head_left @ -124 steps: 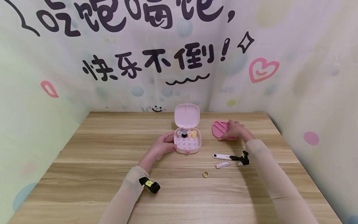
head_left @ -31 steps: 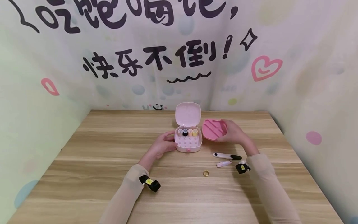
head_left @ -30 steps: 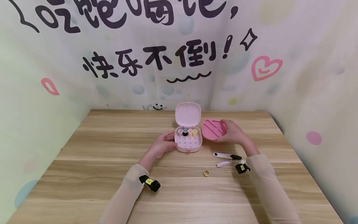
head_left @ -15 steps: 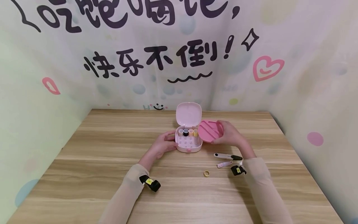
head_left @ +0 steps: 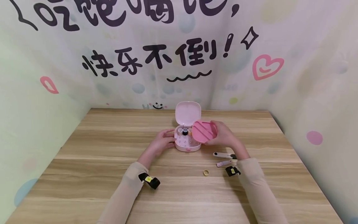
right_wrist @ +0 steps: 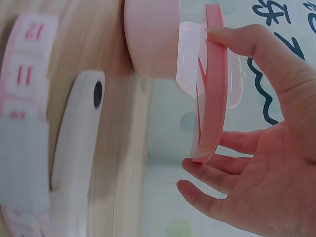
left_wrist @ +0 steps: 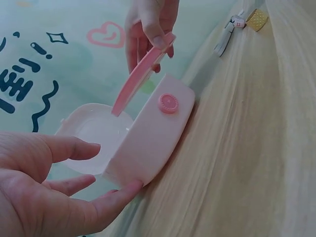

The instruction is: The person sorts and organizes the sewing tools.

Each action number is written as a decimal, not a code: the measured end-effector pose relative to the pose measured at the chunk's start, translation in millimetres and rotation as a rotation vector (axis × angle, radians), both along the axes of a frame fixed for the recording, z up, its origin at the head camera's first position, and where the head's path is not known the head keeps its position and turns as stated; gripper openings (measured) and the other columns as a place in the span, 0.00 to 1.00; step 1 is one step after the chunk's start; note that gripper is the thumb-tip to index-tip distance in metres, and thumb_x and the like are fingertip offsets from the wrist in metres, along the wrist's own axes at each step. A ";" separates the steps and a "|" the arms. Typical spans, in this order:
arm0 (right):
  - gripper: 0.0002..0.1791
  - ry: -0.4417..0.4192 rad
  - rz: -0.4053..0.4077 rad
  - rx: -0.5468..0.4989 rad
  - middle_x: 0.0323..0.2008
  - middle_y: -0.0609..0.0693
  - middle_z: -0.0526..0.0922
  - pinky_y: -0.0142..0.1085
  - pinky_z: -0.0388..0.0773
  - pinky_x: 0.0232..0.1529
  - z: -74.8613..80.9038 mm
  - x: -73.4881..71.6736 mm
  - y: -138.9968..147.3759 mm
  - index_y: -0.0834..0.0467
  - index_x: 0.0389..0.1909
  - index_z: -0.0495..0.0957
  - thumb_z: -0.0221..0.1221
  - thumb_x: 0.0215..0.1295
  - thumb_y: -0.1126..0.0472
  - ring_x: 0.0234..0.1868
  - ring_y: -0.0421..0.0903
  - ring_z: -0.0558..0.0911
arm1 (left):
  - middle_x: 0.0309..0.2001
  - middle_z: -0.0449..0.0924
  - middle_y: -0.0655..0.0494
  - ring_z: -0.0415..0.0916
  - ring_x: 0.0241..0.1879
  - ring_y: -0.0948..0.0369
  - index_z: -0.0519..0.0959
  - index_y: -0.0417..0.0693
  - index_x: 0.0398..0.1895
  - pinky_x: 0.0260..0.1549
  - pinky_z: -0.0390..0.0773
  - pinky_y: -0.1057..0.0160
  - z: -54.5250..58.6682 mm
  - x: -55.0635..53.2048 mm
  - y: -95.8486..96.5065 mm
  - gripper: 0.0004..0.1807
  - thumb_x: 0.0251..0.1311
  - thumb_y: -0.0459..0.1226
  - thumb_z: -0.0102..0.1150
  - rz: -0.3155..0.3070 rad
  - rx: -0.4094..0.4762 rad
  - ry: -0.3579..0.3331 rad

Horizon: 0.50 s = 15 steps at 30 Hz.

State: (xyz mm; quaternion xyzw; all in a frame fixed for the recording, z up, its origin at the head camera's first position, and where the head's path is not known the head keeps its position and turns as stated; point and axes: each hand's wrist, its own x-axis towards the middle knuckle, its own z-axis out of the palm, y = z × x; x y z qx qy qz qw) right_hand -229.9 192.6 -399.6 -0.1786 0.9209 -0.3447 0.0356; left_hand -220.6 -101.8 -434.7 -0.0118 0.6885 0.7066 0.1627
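Note:
My left hand (head_left: 162, 141) rests against the left side of an opened light-pink sewing box (head_left: 188, 149). In the left wrist view its fingers are spread, with one fingertip at the box's lower corner (left_wrist: 140, 173). My right hand (head_left: 223, 134) grips the right edge of a darker pink divided tray (head_left: 203, 132), tilted above the box's right part. In the right wrist view the thumb is on one edge of the tray (right_wrist: 216, 94) and fingers on the other. Thread spools (head_left: 185, 131) stand in the box's back row; the tray hides the rightmost part.
The box's lid (head_left: 188, 113) stands upright at the back. Right of the box lie a white-and-black tool (head_left: 222, 155), a rolled pinkish tape measure (head_left: 223, 163) and a gold ring-shaped thimble (head_left: 206, 172) on the wooden table (head_left: 112, 130). A printed cloth hangs behind.
My right hand took hold of the pink tray at the right, lifted it and carried it left until it overlaps the box. The left hand has stayed at the box's side.

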 end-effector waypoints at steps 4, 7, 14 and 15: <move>0.58 -0.013 -0.005 0.005 0.67 0.74 0.72 0.60 0.80 0.65 0.1 -0.5 -7.7 0.76 0.75 0.60 0.81 0.47 0.60 0.63 0.67 0.75 | 0.72 0.66 0.26 0.72 0.68 0.35 0.60 0.30 0.79 0.67 0.79 0.46 3.8 -1.8 -3.5 0.33 0.72 0.21 0.52 0.008 -0.004 -0.003; 0.58 -0.024 -0.007 0.009 0.69 0.74 0.71 0.60 0.79 0.66 0.2 -1.0 -13.5 0.75 0.76 0.60 0.81 0.47 0.60 0.65 0.67 0.74 | 0.71 0.66 0.27 0.73 0.67 0.36 0.61 0.29 0.78 0.67 0.80 0.46 5.2 -3.6 -4.9 0.31 0.72 0.22 0.53 0.009 -0.017 0.005; 0.57 -0.011 0.026 0.000 0.69 0.75 0.70 0.61 0.76 0.69 -2.8 -1.5 -25.5 0.77 0.74 0.60 0.80 0.47 0.60 0.66 0.68 0.73 | 0.72 0.67 0.28 0.74 0.66 0.39 0.63 0.31 0.78 0.68 0.79 0.46 6.5 -8.6 -7.6 0.29 0.76 0.25 0.51 0.002 -0.051 -0.001; 0.57 -0.014 0.027 -0.002 0.69 0.74 0.70 0.61 0.76 0.69 -3.4 -1.7 -27.0 0.76 0.74 0.60 0.80 0.47 0.60 0.66 0.68 0.73 | 0.72 0.67 0.29 0.74 0.66 0.39 0.63 0.31 0.78 0.68 0.78 0.46 6.4 -9.0 -8.1 0.28 0.77 0.26 0.50 0.001 -0.052 -0.003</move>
